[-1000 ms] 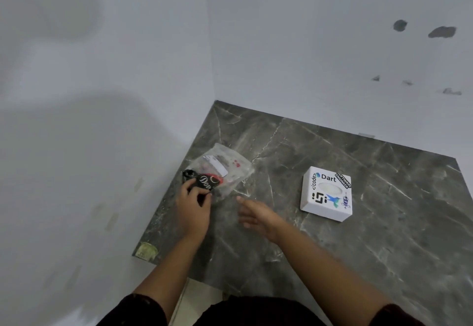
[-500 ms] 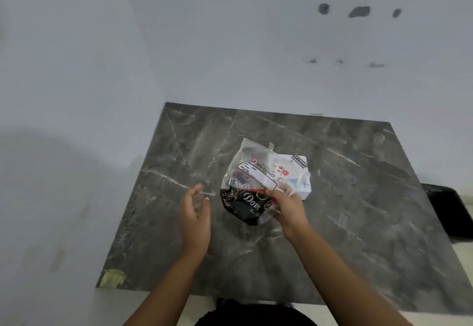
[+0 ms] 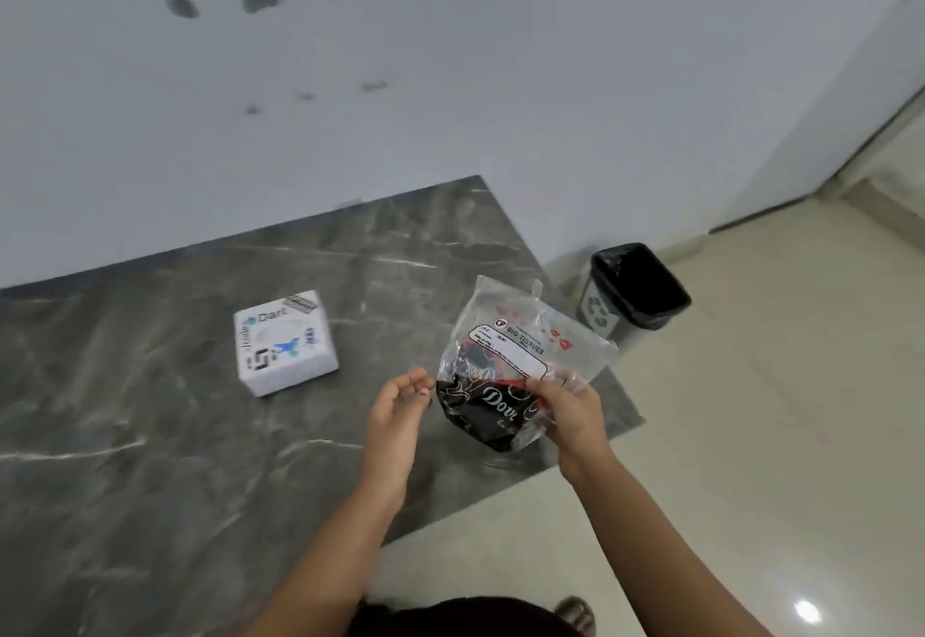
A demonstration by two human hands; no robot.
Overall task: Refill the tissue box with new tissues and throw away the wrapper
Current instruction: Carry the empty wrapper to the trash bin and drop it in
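A clear plastic tissue wrapper (image 3: 520, 346) with black and red print hangs in the air over the table's right corner, pinched at its lower edge by my right hand (image 3: 570, 411). It looks limp and flat. My left hand (image 3: 398, 406) floats just left of the wrapper, fingers curled apart, holding nothing. The white square tissue box (image 3: 285, 342) with stickers sits on the dark marble table (image 3: 150, 461), well to the left of both hands, its oval top slot facing up.
A small bin lined with a black bag (image 3: 638, 288) stands on the pale tiled floor (image 3: 776, 411) just past the table's right edge, beside the grey wall (image 3: 450, 85). My foot (image 3: 575, 616) shows at the bottom.
The wrapper passed from my left hand to my right and was lifted off the table. My view has swung right, so the bin and floor came into sight.
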